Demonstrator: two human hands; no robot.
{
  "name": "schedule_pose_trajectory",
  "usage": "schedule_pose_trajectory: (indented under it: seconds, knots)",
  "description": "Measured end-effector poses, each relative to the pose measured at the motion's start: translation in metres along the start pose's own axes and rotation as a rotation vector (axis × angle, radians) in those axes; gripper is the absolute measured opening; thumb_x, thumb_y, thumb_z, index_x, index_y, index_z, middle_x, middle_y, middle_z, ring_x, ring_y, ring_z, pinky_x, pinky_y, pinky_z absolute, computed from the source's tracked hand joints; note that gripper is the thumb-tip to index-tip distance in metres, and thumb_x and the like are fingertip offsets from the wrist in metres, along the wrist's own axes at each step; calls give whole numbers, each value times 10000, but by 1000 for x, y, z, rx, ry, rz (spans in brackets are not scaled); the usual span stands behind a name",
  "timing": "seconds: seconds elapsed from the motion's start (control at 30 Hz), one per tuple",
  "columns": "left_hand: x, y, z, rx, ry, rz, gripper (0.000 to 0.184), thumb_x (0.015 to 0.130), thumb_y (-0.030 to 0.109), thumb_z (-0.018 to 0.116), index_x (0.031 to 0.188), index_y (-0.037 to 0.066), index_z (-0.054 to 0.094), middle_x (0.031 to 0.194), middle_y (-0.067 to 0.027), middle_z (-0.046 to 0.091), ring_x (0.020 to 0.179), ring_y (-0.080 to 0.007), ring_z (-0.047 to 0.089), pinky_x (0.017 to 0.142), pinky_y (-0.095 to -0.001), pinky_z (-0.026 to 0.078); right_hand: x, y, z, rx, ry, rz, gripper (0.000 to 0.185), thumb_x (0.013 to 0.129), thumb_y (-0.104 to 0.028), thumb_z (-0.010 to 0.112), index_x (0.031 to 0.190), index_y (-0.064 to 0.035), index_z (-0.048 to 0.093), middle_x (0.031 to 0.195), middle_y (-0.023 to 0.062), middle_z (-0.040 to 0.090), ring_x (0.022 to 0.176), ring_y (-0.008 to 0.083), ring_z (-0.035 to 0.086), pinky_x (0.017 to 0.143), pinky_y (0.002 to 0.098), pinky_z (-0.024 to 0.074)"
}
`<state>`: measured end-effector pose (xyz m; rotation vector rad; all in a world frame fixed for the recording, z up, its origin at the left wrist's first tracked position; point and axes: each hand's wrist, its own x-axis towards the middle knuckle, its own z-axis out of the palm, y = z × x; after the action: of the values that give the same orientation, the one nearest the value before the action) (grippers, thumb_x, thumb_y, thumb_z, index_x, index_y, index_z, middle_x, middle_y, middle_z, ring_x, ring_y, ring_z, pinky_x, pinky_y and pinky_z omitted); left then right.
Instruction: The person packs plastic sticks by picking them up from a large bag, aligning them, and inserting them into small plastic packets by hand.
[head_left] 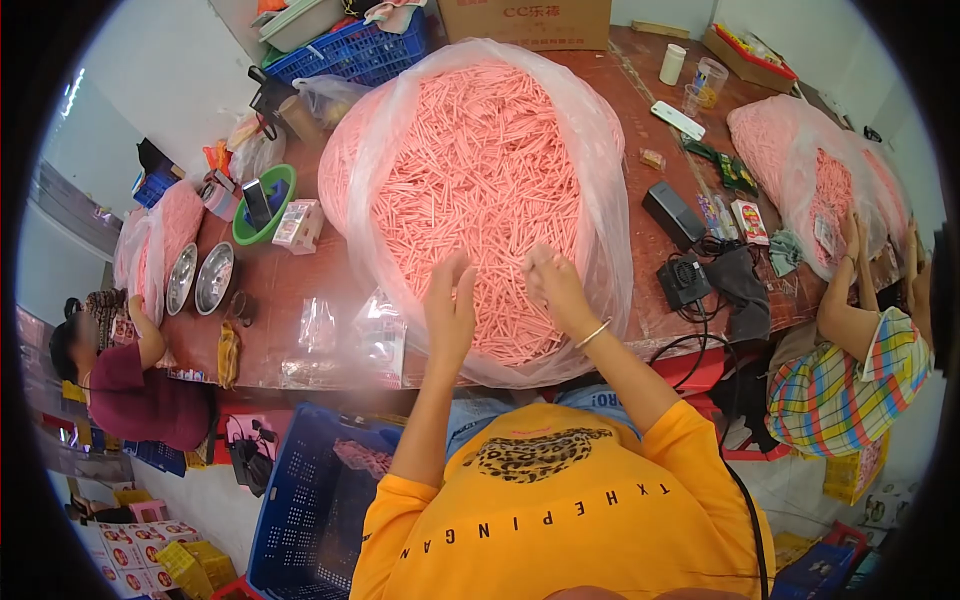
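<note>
"Well, what takes up the most room?"

"A red table (275,275), and on it a large clear bag (601,230), its mouth spread wide around a heap of thin pink sticks (470,150)."

"What else is big around that bag?"

"Below its near left side, lower than the tabletop, a blue crate (290,510). Well to its right, a second bag (762,125) of pink sticks, another person's hands at its near side. Behind it, a cardboard box (525,25). Left of it, a green basin (242,230)."

"And the wearer's hands?"

"Both at the bag's near part, over the sticks. The left hand (449,305) is loosely spread, thumb apart from the fingers. The right hand (556,290) has its fingers curled in; I can't tell whether they pinch any sticks."

"Anything smaller?"

"A white phone (678,120), lying flat to the right of the bag's far half. Smallest is a thin bracelet (593,334) on the right wrist, at the bag's near right edge."
</note>
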<state>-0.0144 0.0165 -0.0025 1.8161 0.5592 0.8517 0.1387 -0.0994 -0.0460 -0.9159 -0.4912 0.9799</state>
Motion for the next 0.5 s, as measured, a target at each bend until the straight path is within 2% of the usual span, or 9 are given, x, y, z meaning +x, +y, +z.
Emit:
schedule_pose_trajectory:
  seconds: [0.07, 0.1, 0.17, 0.2, 0.27, 0.33, 0.37, 0.43, 0.5]
  knots:
    - [-22, 3, 19, -445, -42, -263, 428, 1014, 262, 514, 1334, -21, 491, 1283, -145, 560, 1261, -283, 493, 1058, -389, 394, -4, -21, 15, 230, -104, -145, 307, 1025, -268, 473, 841, -42, 569, 650, -16, 499, 616, 79, 514, 567, 218, 420]
    - [-29, 5, 31, -669, -57, -390, 460, 1036, 304, 473, 1359, -23, 466, 1314, -144, 541, 1299, -290, 464, 1087, -397, 372, -4, -23, 23, 98, -38, -202, 297, 1027, -256, 467, 848, -41, 566, 655, -17, 499, 620, 81, 514, 574, 218, 422]
    - [-30, 5, 49, -1034, -173, -465, 510, 1050, 356, 406, 1397, -17, 412, 1365, -149, 501, 1311, -274, 448, 1096, -396, 357, -3, -22, 40, -168, 86, -315, 277, 1029, -230, 456, 860, -37, 561, 665, -18, 500, 628, 85, 514, 588, 219, 427]
    - [-29, 3, 55, -1215, -237, -498, 535, 1057, 382, 372, 1417, -15, 385, 1391, -152, 481, 1317, -265, 439, 1101, -395, 349, -6, -19, 41, -241, 76, -298, 260, 1026, -219, 464, 868, -36, 559, 675, -15, 506, 631, 85, 512, 595, 219, 429]
    - [-30, -4, 59, -1207, -260, -483, 575, 1053, 424, 357, 1416, -22, 373, 1398, -137, 471, 1290, -250, 453, 1101, -389, 343, -12, -10, 37, -391, 58, -259, 225, 1020, -197, 478, 884, -35, 554, 694, -9, 519, 638, 84, 508, 609, 218, 432]
    - [-34, -7, 60, -1179, -279, -489, 554, 1054, 416, 368, 1404, -13, 388, 1377, -132, 485, 1259, -239, 474, 1088, -386, 354, -7, 2, 20, -707, -5, -521, 200, 1020, -180, 485, 896, -39, 550, 717, -7, 527, 652, 75, 501, 620, 214, 432]
    - [-36, -4, 59, -1080, -254, -512, 499, 1051, 385, 398, 1375, 7, 426, 1313, -118, 518, 1196, -228, 506, 1041, -366, 387, -8, 8, 14, -862, -32, -651, 187, 1020, -172, 488, 902, -41, 549, 728, -5, 531, 660, 71, 497, 625, 212, 432]
    - [-37, 8, 55, -886, -208, -549, 393, 1044, 323, 458, 1318, 46, 504, 1185, -91, 586, 1069, -205, 570, 948, -326, 454, -17, 7, 16, -592, 14, -502, 203, 1026, -186, 488, 893, -46, 551, 724, -18, 508, 666, 61, 485, 627, 215, 430]
    - [-40, -1, 39, -333, -144, -267, 305, 1004, 254, 532, 1226, 47, 570, 1094, -98, 610, 972, -216, 590, 867, -314, 473, -23, 0, 15, -420, 91, -333, 222, 1030, -204, 490, 883, -50, 551, 721, -29, 488, 669, 52, 471, 626, 216, 424]
